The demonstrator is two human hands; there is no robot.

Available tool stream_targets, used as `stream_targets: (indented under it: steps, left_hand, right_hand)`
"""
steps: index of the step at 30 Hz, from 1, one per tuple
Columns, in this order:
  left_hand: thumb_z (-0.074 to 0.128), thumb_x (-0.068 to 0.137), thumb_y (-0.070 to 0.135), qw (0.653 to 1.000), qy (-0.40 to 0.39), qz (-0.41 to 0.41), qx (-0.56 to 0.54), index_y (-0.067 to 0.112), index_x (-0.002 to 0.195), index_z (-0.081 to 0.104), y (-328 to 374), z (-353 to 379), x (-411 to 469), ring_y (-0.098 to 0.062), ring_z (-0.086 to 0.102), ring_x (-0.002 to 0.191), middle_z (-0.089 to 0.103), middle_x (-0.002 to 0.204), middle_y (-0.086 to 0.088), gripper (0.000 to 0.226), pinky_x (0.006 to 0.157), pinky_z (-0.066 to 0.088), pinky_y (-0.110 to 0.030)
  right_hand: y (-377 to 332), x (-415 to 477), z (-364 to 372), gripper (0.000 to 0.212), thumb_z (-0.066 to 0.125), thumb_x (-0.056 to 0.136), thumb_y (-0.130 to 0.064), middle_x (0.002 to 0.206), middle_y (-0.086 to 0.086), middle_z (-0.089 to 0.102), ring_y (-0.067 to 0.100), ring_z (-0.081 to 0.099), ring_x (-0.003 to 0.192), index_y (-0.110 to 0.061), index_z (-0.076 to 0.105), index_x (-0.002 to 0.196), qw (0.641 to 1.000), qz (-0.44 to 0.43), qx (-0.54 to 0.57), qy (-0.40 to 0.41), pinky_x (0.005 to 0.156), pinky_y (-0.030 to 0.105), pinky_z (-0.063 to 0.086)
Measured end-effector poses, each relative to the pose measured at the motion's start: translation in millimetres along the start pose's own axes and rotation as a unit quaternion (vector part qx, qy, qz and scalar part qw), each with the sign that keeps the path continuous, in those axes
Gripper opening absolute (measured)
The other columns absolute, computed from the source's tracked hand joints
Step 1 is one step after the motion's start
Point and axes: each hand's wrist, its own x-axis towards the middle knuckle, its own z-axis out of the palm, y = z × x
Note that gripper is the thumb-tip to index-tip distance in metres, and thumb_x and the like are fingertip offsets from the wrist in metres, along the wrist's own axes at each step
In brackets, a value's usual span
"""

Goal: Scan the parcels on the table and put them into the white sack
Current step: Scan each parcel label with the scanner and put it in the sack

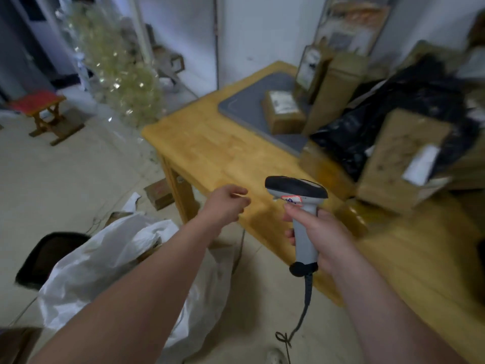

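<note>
Wrapped round the grey handle, the right hand holds the scanner upright. The left hand is empty, fingers loosely curled, with the white sack on the floor below its forearm. I judge this a gap between scans. Next, the left hand must fetch a cardboard parcel from the table, beside the black bag.
</note>
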Motion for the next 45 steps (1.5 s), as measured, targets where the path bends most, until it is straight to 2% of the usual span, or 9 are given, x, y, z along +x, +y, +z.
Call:
stream_targets:
  steps: [7, 12, 17, 21, 27, 33, 37, 40, 45]
  left_hand:
    - [0.062, 0.092, 0.022, 0.991, -0.13, 0.032, 0.025, 0.017, 0.125, 0.058, 72.3, 107.8, -3.7, -0.021, 0.061, 0.097, 0.061, 0.111, -0.006, 0.034, 0.082, 0.054, -0.035]
    - [0.072, 0.085, 0.028, 0.966, -0.245, -0.015, 0.086, 0.026, 0.143, 0.034, 65.1, 186.7, -6.1, -0.024, 0.053, 0.111, 0.05, 0.125, -0.002, 0.07, 0.08, 0.052, -0.036]
    - [0.083, 0.071, 0.021, 0.973, -0.21, -0.032, 0.085, 0.018, 0.124, 0.039, 33.6, 236.8, -8.5, -0.024, 0.056, 0.11, 0.055, 0.12, -0.003, 0.069, 0.081, 0.056, -0.041]
    - [0.084, 0.07, 0.015, 0.983, -0.173, -0.049, 0.024, 0.016, 0.124, 0.045, 32.3, 252.4, -12.7, -0.026, 0.059, 0.109, 0.06, 0.118, -0.007, 0.066, 0.091, 0.054, -0.045]
    - [0.075, 0.082, 0.012, 0.986, -0.157, -0.02, -0.061, 0.014, 0.123, 0.052, 58.3, 243.4, -13.7, -0.023, 0.064, 0.103, 0.066, 0.113, -0.007, 0.047, 0.085, 0.055, -0.036]
    - [0.057, 0.093, 0.004, 0.96, -0.215, -0.011, -0.177, 0.018, 0.13, 0.053, 95.6, 216.0, -24.6, -0.026, 0.059, 0.113, 0.067, 0.118, -0.006, 0.04, 0.089, 0.048, -0.045]
    - [0.06, 0.088, 0.046, 0.968, -0.241, -0.001, -0.069, 0.032, 0.141, 0.039, 112.8, 193.0, -37.4, -0.025, 0.037, 0.135, 0.046, 0.137, 0.004, 0.059, 0.11, 0.026, -0.061]
    - [0.055, 0.061, 0.079, 0.942, -0.315, -0.039, -0.105, 0.035, 0.146, 0.034, 122.6, 176.7, -43.4, -0.037, 0.044, 0.129, 0.039, 0.146, -0.008, 0.098, 0.099, 0.044, -0.057]
    - [0.052, 0.074, 0.065, 0.902, -0.357, -0.079, -0.23, 0.021, 0.127, 0.057, 129.3, 163.7, -50.4, -0.029, 0.066, 0.093, 0.065, 0.113, -0.016, 0.069, 0.073, 0.059, -0.039]
  right_hand:
    - [-30.9, -6.4, -108.5, 0.018, 0.072, 0.086, -0.025, 0.085, 0.008, 0.064, 0.015, 0.057, 0.06, -0.014, 0.066, 0.099, 0.984, -0.09, 0.074, 0.138, 0.051, 0.028, 0.048]
    - [-11.4, 2.4, -169.7, 0.014, 0.07, 0.088, -0.027, 0.098, 0.002, 0.062, 0.019, 0.059, 0.088, -0.025, 0.061, 0.098, 0.974, -0.048, 0.129, 0.179, 0.057, 0.029, 0.048]
    - [24.9, 11.0, -198.3, 0.024, 0.071, 0.087, -0.027, 0.112, 0.007, 0.061, 0.028, 0.058, 0.105, -0.021, 0.061, 0.108, 0.97, 0.026, 0.173, 0.168, 0.066, 0.035, 0.054]
    - [34.1, 12.7, -209.2, 0.013, 0.069, 0.088, -0.024, 0.11, 0.008, 0.062, 0.025, 0.06, 0.098, -0.022, 0.061, 0.098, 0.966, 0.028, 0.191, 0.169, 0.081, 0.041, 0.056]
    - [24.6, 4.7, -222.7, 0.03, 0.07, 0.086, -0.028, 0.104, 0.013, 0.066, 0.024, 0.068, 0.081, -0.016, 0.062, 0.113, 0.952, 0.043, 0.268, 0.144, 0.068, 0.033, 0.056]
    - [-7.6, -8.8, -224.5, 0.03, 0.069, 0.084, -0.033, 0.104, 0.014, 0.071, 0.033, 0.072, 0.084, -0.018, 0.066, 0.109, 0.933, 0.013, 0.349, 0.084, 0.059, 0.03, 0.06]
    - [-31.2, -18.9, -228.8, 0.038, 0.071, 0.077, -0.033, 0.097, 0.012, 0.075, 0.038, 0.07, 0.095, -0.016, 0.064, 0.111, 0.934, -0.044, 0.35, 0.051, 0.059, 0.029, 0.06]
    - [-43.3, -23.2, -228.5, 0.035, 0.07, 0.076, -0.035, 0.098, 0.008, 0.075, 0.036, 0.069, 0.096, -0.017, 0.066, 0.106, 0.948, -0.084, 0.304, 0.046, 0.056, 0.025, 0.057]
    - [-49.6, -27.3, -221.2, 0.041, 0.07, 0.072, -0.03, 0.097, 0.005, 0.07, 0.026, 0.066, 0.083, -0.013, 0.066, 0.109, 0.96, -0.146, 0.237, 0.031, 0.058, 0.027, 0.054]
